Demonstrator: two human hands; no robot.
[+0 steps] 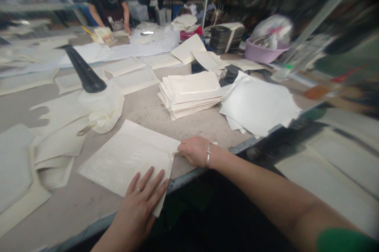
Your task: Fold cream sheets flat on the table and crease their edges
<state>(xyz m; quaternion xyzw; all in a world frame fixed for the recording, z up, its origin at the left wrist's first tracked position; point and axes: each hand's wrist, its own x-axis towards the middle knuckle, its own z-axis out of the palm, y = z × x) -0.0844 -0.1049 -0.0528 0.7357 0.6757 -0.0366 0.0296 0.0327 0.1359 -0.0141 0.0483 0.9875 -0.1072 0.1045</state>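
A cream, faintly ribbed sheet [130,153] lies at the table's front edge, with one corner sticking out past it. My left hand [143,200] rests flat on its near part, fingers stretched and a little spread, a ring on one finger. At the sheet's right edge my right hand [195,151], with a bracelet at the wrist, is closed in a pinch. The sheet's edge is puckered at those fingertips. Just beyond my hands stands a stack of folded cream pieces [192,90].
White sheets [260,102] lie right of the stack. A black-handled tool [84,70] with a pale wrapped end sits at left, beside cut cream pieces [62,137]. Further back are a purple basin [263,51], a dark bundle [226,37] and a person [109,7] at work.
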